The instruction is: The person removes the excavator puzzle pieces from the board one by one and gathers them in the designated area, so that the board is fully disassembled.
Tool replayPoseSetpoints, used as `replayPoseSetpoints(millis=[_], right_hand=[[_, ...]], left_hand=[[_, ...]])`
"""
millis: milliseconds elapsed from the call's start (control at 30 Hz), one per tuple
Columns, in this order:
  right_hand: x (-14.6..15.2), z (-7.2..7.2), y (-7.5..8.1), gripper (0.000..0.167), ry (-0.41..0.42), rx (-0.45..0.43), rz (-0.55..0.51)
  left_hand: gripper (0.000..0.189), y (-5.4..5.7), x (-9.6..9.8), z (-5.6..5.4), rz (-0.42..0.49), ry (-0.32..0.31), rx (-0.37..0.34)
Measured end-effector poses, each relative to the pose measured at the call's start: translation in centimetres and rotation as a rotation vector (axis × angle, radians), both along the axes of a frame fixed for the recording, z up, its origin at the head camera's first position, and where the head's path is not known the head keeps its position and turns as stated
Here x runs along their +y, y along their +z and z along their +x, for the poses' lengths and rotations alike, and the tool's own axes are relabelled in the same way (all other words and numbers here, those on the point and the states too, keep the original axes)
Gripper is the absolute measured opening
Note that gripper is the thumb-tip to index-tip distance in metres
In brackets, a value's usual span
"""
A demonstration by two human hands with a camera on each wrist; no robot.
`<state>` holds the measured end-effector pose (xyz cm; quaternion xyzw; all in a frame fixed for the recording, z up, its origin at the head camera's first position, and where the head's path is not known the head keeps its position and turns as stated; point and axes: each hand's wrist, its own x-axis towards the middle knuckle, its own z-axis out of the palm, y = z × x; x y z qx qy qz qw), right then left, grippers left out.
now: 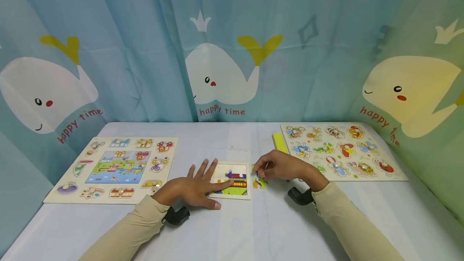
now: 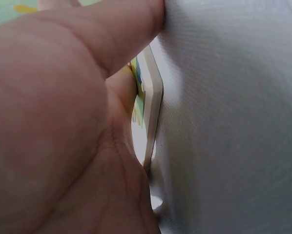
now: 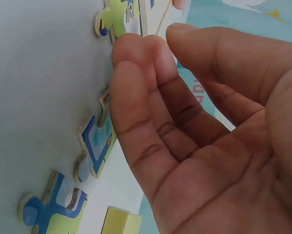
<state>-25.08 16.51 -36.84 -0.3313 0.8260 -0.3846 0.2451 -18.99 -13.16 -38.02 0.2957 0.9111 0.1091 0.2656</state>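
In the head view, lays the left hand [image 1: 197, 190], fingers spread, across the framed puzzle [image 1: 222, 169] and rests its thumb on the table [image 1: 235, 233], bends the right hand [image 1: 286, 167] loosely over loose pieces [image 1: 259, 183] just right of the framed puzzle, and works between a knobbed board [image 1: 116, 168] and an insect board [image 1: 353, 176] before a whale-print curtain [image 1: 145, 23]. In the left wrist view, sets the palm beside the puzzle's edge, grasping nothing. In the right wrist view, holds thumb and fingertips apart, nothing visible between, near the pieces; cannot tell whether touching any.
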Motion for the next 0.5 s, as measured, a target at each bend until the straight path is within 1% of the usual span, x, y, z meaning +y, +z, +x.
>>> replayPoseSetpoints(millis=[167, 367, 500], right_hand=[[0.1, 0.0, -0.2, 0.013, -0.004, -0.003, -0.020], [-0.3, 0.0, 0.0, 0.013, -0.001, 0.003, -0.044], [-0.8, 0.0, 0.3, 0.015, 0.007, 0.023, -0.046]], left_hand=[[0.070, 0.0, 0.1, 0.1, 0.028, -0.004, 0.023], [0.063, 0.3, 0.5, 0.2, 0.114, -0.016, 0.080], [0.065, 0.4, 1.1, 0.3, 0.119, -0.031, 0.089]])
